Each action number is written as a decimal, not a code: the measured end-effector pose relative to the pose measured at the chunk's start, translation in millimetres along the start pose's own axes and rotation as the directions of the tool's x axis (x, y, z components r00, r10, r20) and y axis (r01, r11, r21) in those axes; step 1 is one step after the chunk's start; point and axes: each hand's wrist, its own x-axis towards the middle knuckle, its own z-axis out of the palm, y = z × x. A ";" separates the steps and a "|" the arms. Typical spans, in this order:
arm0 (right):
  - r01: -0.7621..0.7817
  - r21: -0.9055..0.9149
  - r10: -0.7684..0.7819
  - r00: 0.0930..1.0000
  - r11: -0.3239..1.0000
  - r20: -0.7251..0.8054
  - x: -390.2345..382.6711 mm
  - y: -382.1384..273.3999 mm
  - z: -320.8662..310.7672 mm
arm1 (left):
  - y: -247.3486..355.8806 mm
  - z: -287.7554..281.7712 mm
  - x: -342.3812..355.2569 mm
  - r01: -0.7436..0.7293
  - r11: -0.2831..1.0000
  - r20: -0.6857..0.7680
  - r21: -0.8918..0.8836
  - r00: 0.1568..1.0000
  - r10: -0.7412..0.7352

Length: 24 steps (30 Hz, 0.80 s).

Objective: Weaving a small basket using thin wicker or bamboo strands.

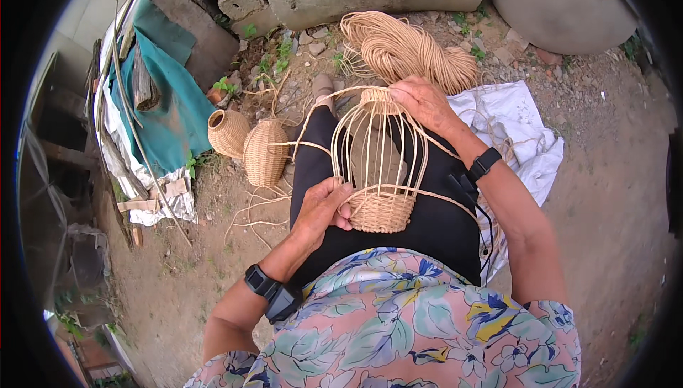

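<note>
A partly woven basket [384, 214] lies across my lap, its dense weave at the near end and bare curved ribs [379, 142] running to a narrow woven collar [378, 99] at the far end. My left hand [324, 206] pinches the left edge of the near weave, thumb on top, where a loose cord [434, 193] crosses the ribs to the right. At the collar my right hand [425, 105] has its fingers closed on the rim's right side; the fingertips are partly hidden. Another cord [308, 123] loops from the collar down to the left.
Two finished-looking woven baskets [266, 152] stand on the dirt left of my legs, with loose cord strands around them. Beyond my knees lies a big coil of tan cord [405, 48]. A white sack [523, 132] is spread at the right, and a green tarp [156, 96] hangs at the left.
</note>
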 end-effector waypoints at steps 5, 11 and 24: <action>-0.260 0.312 0.290 0.955 0.914 -0.053 -25.1 -85.2 -71.8 | 6.5 -7.3 -1.6 0.051 0.995 -0.028 -0.086 0.998 -0.054; -0.424 0.419 0.299 0.894 0.803 0.332 -78.0 -135.5 -52.5 | 8.3 -4.7 5.9 0.038 0.996 -0.010 -0.084 0.999 -0.039; -0.518 0.316 0.357 0.820 0.795 0.447 -79.2 -128.9 -25.9 | 14.3 -13.8 4.8 0.010 0.988 0.008 -0.152 1.000 -0.009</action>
